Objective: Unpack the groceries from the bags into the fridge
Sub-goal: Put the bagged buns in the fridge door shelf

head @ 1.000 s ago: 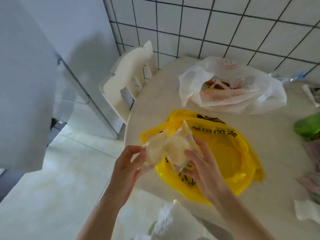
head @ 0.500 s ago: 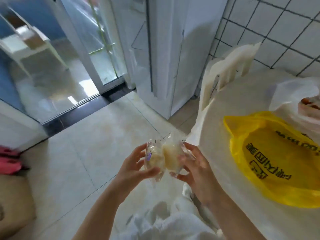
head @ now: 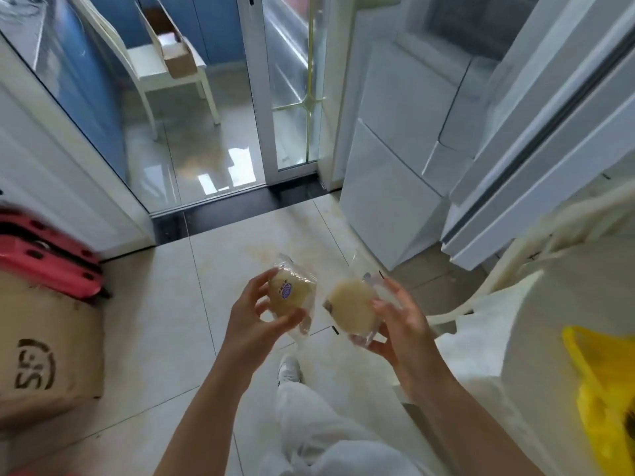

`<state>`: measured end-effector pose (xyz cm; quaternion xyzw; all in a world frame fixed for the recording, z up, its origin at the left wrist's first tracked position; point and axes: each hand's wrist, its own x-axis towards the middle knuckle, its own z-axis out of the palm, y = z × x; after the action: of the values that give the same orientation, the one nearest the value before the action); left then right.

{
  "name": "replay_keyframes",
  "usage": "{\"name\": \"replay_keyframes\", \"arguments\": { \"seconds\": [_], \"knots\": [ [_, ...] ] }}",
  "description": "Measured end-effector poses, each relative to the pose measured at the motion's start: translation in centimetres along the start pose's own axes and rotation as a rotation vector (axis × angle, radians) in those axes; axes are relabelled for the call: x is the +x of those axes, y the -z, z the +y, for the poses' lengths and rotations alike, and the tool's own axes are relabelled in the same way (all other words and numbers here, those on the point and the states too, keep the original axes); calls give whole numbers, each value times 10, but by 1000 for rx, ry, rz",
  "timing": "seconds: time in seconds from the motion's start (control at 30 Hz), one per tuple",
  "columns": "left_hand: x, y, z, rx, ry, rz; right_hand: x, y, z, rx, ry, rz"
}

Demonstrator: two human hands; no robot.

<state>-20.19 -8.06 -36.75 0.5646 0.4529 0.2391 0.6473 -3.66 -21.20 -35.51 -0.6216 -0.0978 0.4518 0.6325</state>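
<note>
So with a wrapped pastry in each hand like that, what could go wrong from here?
1. Both the left hand and the right hand are full, so no hand is free to work a door of the white fridge.
2. Each round pale pastry in clear plastic wrap, the left one and the right one, is held mostly by fingertips; the slippery film might slide out and drop onto the tiled floor.
</note>
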Motion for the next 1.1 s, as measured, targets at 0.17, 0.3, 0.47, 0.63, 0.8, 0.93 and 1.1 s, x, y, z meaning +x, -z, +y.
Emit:
{"name": "replay_keyframes", "arguments": {
  "seconds": [0.17, 0.3, 0.47, 0.63, 0.8, 0.93, 1.1],
  "knots": [
    [87, 29, 43, 120, -74, -46, 75, -57, -31, -31, 17, -4],
    [149, 54, 82, 238, -181, -77, 126, -98, -64, -17, 49, -14],
    [213, 76, 104, 299, -253, -57, 171, -130, -92, 27, 47, 73],
    [277, 81, 114, 357, -307, -119, 205, -151, -110, 66, 64, 186],
    [352, 76, 128, 399, -340, -285, 237, -176, -124, 31, 149, 311],
    [411, 75, 153, 436, -387, -456, 258, -202, -136, 32, 241, 479],
    [461, 65, 194, 478, -484, -652, 271, -229, -156, 73, 342, 741]
  ]
}}
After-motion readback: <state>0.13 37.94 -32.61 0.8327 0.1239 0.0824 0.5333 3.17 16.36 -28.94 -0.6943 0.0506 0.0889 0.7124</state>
